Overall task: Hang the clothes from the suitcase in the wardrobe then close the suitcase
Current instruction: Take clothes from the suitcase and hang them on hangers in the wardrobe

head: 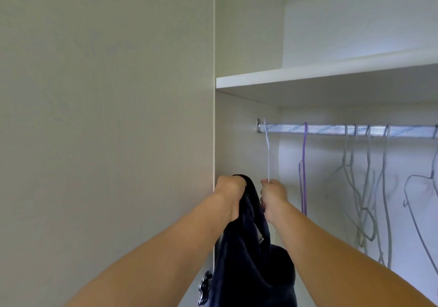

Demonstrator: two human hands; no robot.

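Observation:
A dark navy garment [248,247] hangs down between my two raised arms inside the open wardrobe. My left hand [231,188] grips its top edge. My right hand [272,196] pinches the lower end of a thin white hanger [268,155], whose hook sits over the silver rail [331,130] at its far left end. The garment's upper part lies against both hands; whether it is on the hanger is hidden. The suitcase is out of view.
A purple hanger [304,164] hangs on the rail just right of my right hand, and several grey wire hangers [369,188] hang farther right. A white shelf [308,76] runs above the rail. The wardrobe door panel [106,129] fills the left, with a dark handle [204,287] low down.

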